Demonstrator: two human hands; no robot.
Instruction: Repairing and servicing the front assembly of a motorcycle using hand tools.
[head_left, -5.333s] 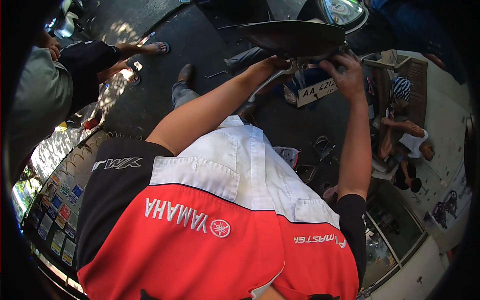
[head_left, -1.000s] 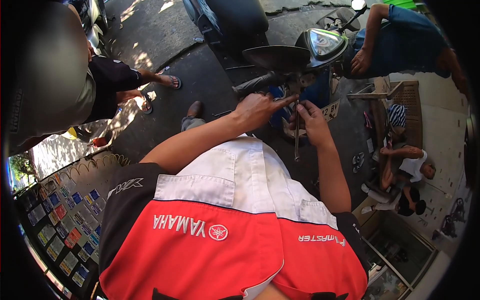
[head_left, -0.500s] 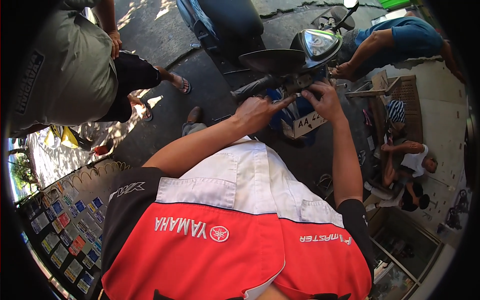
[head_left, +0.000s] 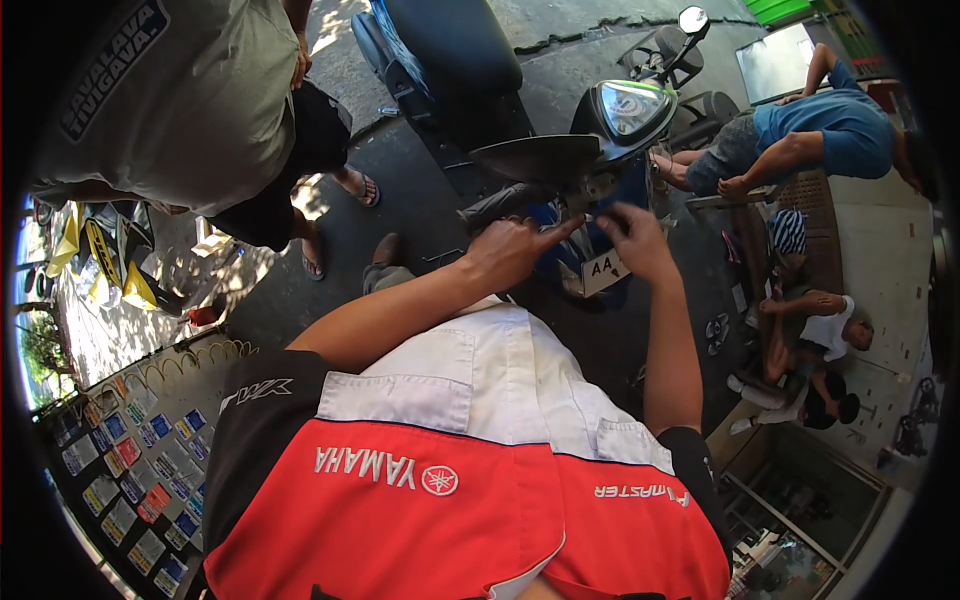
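Observation:
A scooter's front end is before me, with a clear headlight (head_left: 632,108), a dark round mirror (head_left: 535,155) and a black handlebar grip (head_left: 497,206). My left hand (head_left: 505,250) lies just below the grip. Its index finger reaches out to the handlebar clamp (head_left: 578,202), the other fingers curled underneath and partly hidden. On the clamp's right side, my right hand (head_left: 642,240) has thumb and index finger bent close together, a little off the clamp. Whatever lies between those fingertips is too small to make out. Beneath both hands is a white number plate (head_left: 602,272) on blue bodywork.
Close on the left stands a person in a grey shirt (head_left: 215,110). A person in a blue shirt (head_left: 825,130) is beyond the headlight. Others sit at right by a wooden bench (head_left: 815,225). A dark scooter seat (head_left: 455,50) is ahead; a display board (head_left: 140,470) is lower left.
My right hand has drawn slightly away from the clamp, while my left index finger stays at it. The blue-shirted person's hand has pulled back from the headlight. The grey-shirted person appears further right.

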